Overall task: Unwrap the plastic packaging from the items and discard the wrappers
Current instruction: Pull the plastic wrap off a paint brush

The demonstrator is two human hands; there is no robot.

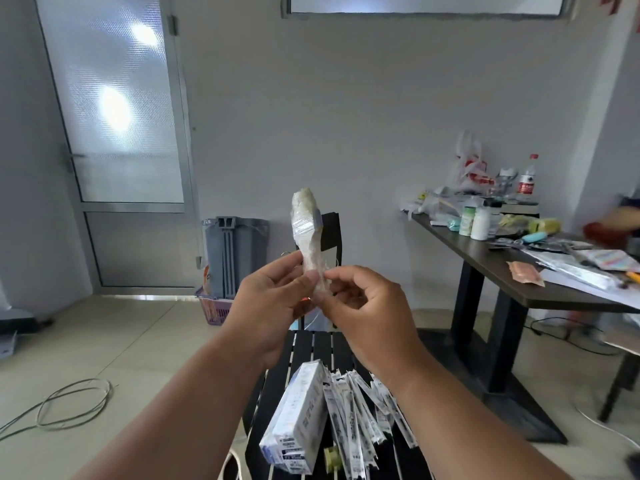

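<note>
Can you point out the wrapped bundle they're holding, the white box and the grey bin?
plastic-wrapped bundle [307, 223]: head view, taped middle.
white box [298, 415]: head view, long top face.
grey bin [235, 252]: head view, front wall.

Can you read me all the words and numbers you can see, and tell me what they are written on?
None can be read.
White box on the black chair: dark print, too blurred.
Slim packets beside it: black marks, too small.
Water bottle on the table: red label, too small.
Red and white bag: red print, too blurred.
Wrapped item held by the left hand and right hand: no text shows.
</note>
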